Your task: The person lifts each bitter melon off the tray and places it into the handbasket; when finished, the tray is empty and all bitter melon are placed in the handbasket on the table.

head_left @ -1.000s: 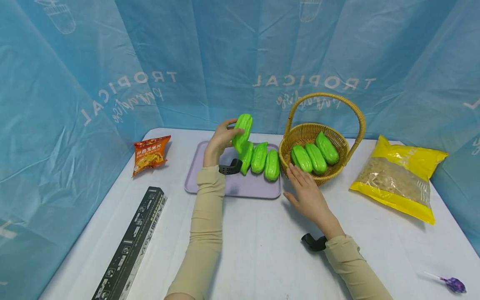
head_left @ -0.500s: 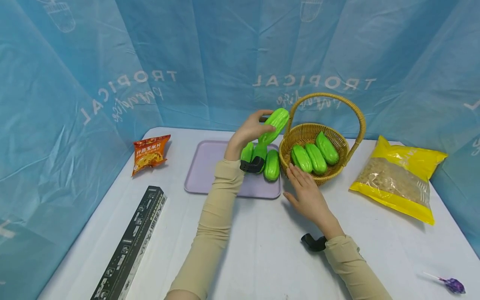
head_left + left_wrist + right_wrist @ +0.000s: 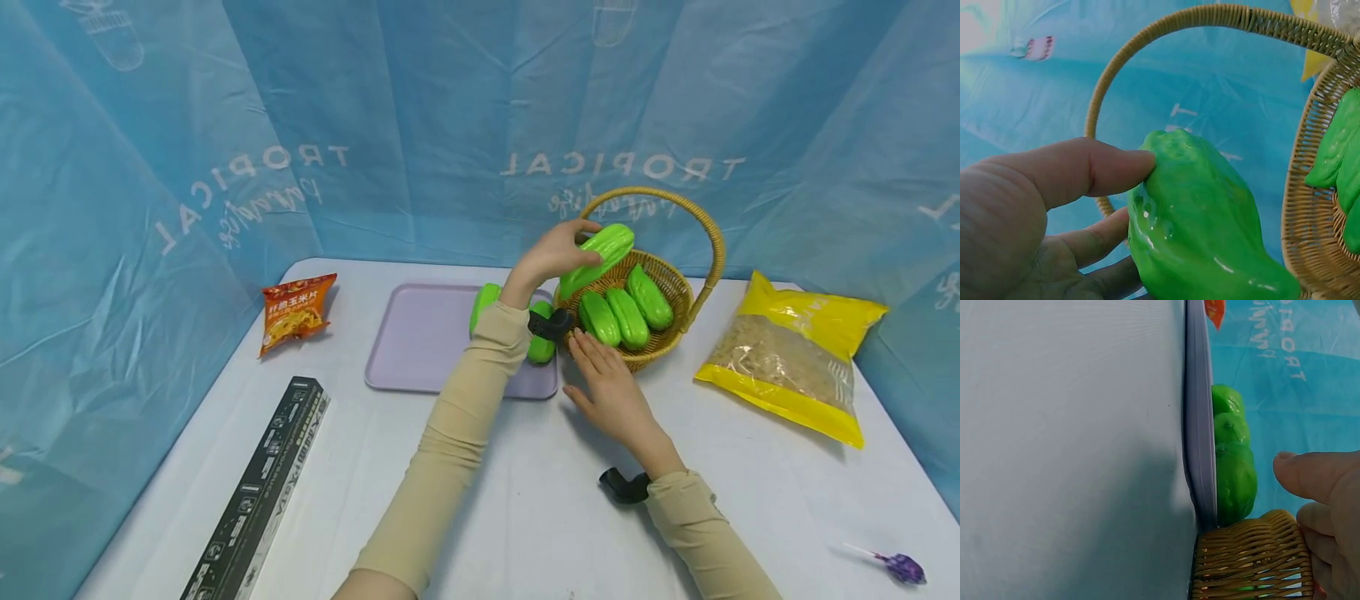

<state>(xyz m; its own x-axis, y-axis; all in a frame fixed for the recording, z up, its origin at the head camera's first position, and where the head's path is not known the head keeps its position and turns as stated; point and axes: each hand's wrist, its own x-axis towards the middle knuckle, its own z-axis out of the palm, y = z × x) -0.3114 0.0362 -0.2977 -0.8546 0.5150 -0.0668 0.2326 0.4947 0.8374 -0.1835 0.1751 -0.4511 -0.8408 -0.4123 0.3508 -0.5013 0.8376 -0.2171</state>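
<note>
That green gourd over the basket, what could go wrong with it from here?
The left hand grips the green gourd only at one end, between thumb and fingers, and its skin looks glossy, so it might slip. It hangs over the wicker basket beside the arched handle and could knock against it. Three gourds already lie inside, so it may roll off them. The right hand rests by the rim, which should steady the basket.

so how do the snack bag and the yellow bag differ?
The orange snack bag lies at the table's far left, beyond the purple tray; the yellow bag lies at the right, beside the wicker basket. The snack bag looks much smaller. The yellow bag has a clear window showing tan contents; the snack bag is fully printed. Neither is touched by a hand.
</note>
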